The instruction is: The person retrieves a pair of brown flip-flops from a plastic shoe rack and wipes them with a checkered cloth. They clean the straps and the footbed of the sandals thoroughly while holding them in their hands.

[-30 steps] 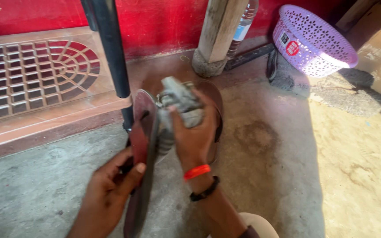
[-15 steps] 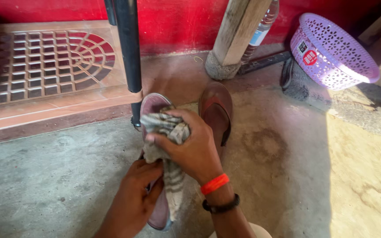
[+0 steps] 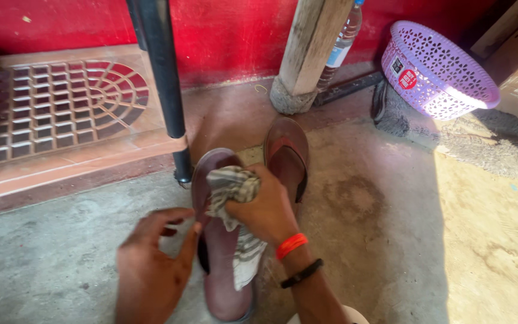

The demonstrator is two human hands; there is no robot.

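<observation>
A maroon flip-flop sandal [image 3: 220,264] lies sole-down on the concrete floor in front of me. My right hand [image 3: 262,207], with an orange band and a black band on the wrist, is closed around a grey striped rag [image 3: 235,186] pressed onto the sandal's upper half; the rag's tail hangs down over the sandal. My left hand [image 3: 151,264] is to the sandal's left, fingers apart, its thumb touching the sandal's edge. A second brown sandal [image 3: 286,153] lies just right of the first.
A black pole [image 3: 163,90] stands behind the sandals. A patterned brown grating [image 3: 55,105] is at left, against a red wall. A wooden post [image 3: 304,54] with a plastic bottle [image 3: 340,39] is behind. A purple perforated basket [image 3: 436,63] lies tipped at right.
The sandal went from held on edge to lying flat on the floor. My left hand let go and spread beside it. My right hand kept rubbing with the rag.
</observation>
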